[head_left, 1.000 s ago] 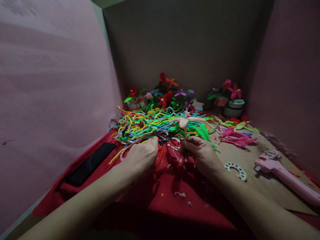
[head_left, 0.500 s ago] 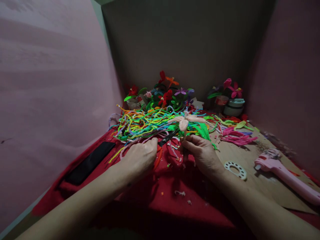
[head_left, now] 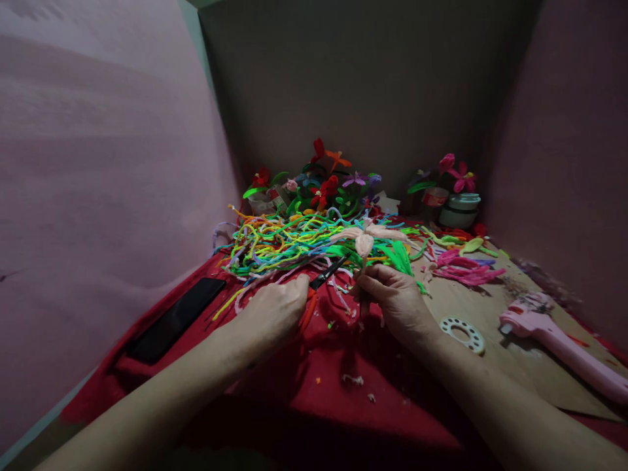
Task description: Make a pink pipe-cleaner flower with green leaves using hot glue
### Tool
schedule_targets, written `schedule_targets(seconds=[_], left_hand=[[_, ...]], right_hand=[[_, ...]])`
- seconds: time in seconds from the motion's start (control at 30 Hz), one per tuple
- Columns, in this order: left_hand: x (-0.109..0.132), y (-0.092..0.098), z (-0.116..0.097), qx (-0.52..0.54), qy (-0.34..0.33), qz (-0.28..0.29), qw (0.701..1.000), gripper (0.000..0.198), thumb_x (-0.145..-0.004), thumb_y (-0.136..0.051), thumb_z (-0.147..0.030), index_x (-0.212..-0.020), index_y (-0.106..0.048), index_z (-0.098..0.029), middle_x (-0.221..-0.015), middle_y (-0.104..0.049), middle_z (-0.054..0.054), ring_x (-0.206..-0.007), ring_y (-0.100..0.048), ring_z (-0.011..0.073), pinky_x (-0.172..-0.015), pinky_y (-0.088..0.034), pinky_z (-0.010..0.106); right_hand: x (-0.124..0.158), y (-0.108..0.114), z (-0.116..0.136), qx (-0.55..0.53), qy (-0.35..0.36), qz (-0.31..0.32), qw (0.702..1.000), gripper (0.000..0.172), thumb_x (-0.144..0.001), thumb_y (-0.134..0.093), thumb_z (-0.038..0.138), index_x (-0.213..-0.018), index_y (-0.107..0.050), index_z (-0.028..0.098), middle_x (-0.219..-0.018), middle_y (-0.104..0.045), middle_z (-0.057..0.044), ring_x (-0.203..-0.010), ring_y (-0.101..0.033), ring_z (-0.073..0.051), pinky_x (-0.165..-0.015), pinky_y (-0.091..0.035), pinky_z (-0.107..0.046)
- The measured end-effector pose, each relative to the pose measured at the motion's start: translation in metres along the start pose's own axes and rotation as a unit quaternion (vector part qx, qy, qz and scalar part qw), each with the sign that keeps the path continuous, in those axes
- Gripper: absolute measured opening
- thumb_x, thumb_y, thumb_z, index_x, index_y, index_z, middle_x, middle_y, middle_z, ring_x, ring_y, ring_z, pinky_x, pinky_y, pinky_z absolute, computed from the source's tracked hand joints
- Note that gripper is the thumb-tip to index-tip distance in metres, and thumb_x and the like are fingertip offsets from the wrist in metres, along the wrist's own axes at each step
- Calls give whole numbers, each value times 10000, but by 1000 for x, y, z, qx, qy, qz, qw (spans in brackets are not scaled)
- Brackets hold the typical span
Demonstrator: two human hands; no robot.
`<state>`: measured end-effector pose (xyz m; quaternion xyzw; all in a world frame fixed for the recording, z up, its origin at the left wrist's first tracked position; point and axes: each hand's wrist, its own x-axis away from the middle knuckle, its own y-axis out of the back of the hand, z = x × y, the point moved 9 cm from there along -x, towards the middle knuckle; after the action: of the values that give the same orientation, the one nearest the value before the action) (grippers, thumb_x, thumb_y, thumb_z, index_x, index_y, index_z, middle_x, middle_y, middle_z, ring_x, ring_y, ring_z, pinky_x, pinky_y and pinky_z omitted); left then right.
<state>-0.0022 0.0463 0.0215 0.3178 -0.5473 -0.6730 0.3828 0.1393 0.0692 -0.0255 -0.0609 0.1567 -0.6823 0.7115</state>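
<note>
Pale pink fuzzy flower (head_left: 364, 246), held up by its stem (head_left: 364, 264)
Right hand (head_left: 395, 299) has its fingers (head_left: 384, 273) pinched closed on that stem, bloom over the middle of the red-clothed table (head_left: 343, 415), well back from the front edge. Left hand (head_left: 279, 302) is a fist round an orange-handled tool (head_left: 328, 274), dark end near the stem. Black phone (head_left: 179, 320) by the left edge.

1. From afar, I hold my left forearm (head_left: 196, 366) slanting in from lower left, left hand (head_left: 277, 304) curled tight, back upward.
2. My right forearm (head_left: 485, 386) slants in opposite; right hand (head_left: 395, 297) pinches, thumb against fingers.
</note>
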Motion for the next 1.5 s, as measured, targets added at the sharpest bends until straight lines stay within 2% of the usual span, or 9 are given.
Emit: schedule_targets(seconds=[0.33, 0.57, 0.8, 0.9, 1.07, 1.2, 1.3, 1.4, 1.5], left_hand=[[3, -16, 4, 0, 30, -10, 1000, 219, -807, -302, -69, -946, -467, -108, -796, -618, 105, -703, -628, 208, -609, -484, 308], [4, -12, -3, -48, 16, -17, 999, 302, -798, -247, -22, -989, -472, -84, -820, -610, 136, -664, -619, 200, -587, -494, 315], [3, -11, -7, -57, 2, -6, 998, 319, -784, -234, 8, -959, -487, -78, -802, -604, 137, -665, -622, 211, -576, -497, 324], [2, -8, 3, -25, 28, -10, 999, 296, -788, -271, -2, -986, -477, -81, -865, -613, 138, -740, -632, 200, -642, -496, 301], [7, -17, 41, 6, 106, 2, 994, 269, -835, -268, -88, -987, -490, -79, -895, -632, 175, -781, -643, 233, -662, -480, 324], [13, -44, 44, 25, 108, 67, 992, 310, -860, -287, -278, -891, -548, -115, -861, -657, 173, -786, -643, 281, -673, -475, 387], [16, -52, 42, 16, 124, 81, 989, 331, -832, -344, -328, -937, -561, -102, -893, -659, 186, -798, -640, 286, -677, -471, 394], [17, -48, 47, 29, 114, 69, 991, 327, -809, -400, -374, -924, -590, -134, -919, -657, 154, -834, -628, 258, -705, -460, 352], [20, -36, 72, 43, 136, 39, 989, 312, -825, -384, -391, -927, -612, -204, -945, -647, 97, -836, -616, 225, -686, -446, 311]], right_hand=[[1, -1, 0, 29, 6, 3, 1000, 218, -706, -645, 344, -634, -596, 145, -555, -595, 5, -435, -477, -82, -436, -392, -215], [4, -8, 8, 73, 21, 30, 997, 192, -729, -610, 293, -615, -602, 139, -581, -591, -3, -441, -485, -87, -424, -400, -217], [5, -9, 6, 48, 7, 31, 998, 212, -706, -638, 327, -598, -587, 151, -561, -591, 0, -418, -475, -89, -404, -401, -224], [3, -6, 0, 26, -1, 22, 999, 223, -693, -654, 347, -600, -587, 156, -551, -599, 3, -421, -480, -89, -407, -397, -220], [2, 0, -1, 4, 6, -6, 1000, 214, -674, -678, 351, -644, -606, 151, -542, -602, 2, -419, -486, -88, -409, -397, -216], [2, -2, 0, 13, 10, 14, 1000, 213, -709, -649, 352, -651, -610, 150, -563, -604, -4, -401, -486, -91, -384, -399, -223], [3, -2, -1, 14, 11, 15, 1000, 201, -698, -661, 347, -663, -620, 153, -560, -602, -5, -411, -503, -102, -379, -410, -225], [3, -1, -3, 7, 1, 10, 1000, 198, -674, -682, 346, -675, -619, 157, -546, -596, -2, -401, -506, -108, -361, -411, -227], [4, -2, -4, 3, -11, 12, 1000, 201, -662, -691, 342, -663, -615, 156, -553, -605, -11, -400, -508, -110, -357, -413, -227]])
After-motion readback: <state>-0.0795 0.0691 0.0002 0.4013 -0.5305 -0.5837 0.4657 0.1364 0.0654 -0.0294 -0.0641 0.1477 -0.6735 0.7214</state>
